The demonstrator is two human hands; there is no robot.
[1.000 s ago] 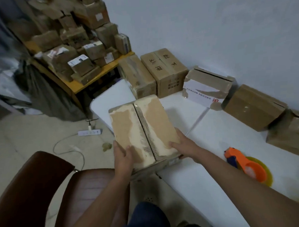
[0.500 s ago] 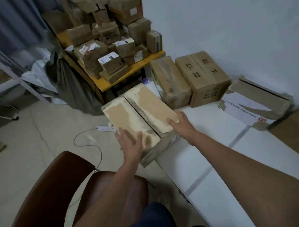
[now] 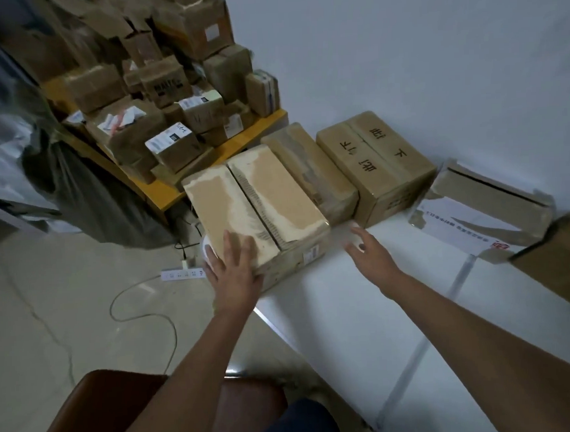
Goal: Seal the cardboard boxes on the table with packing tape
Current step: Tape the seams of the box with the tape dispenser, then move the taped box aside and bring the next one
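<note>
The pale cardboard box (image 3: 257,210) sits on the far left corner of the white worktop (image 3: 363,326), its two top flaps closed along a middle seam, the surface scuffed where old tape has torn away. It stands just beside a worn brown box (image 3: 311,172), which in turn is next to a box with printed characters (image 3: 376,159), both pushed back toward the wall.

The left hand (image 3: 233,270) lies flat on the near left corner of the pale box, fingers (image 3: 237,247) straight and spread over the left flap, palm hanging past the box's edge; it presses, it does not clutch. The right hand (image 3: 370,254) is off the box altogether, hovering over the bare worktop just to the right of the box's near right corner, its fingers loose and slightly spread, holding nothing.

Further right a torn-open box (image 3: 486,213) lies against the wall. Behind the corner, a yellow shelf (image 3: 165,198) is piled with parcels, and a power strip (image 3: 181,274) lies on the floor below.
</note>
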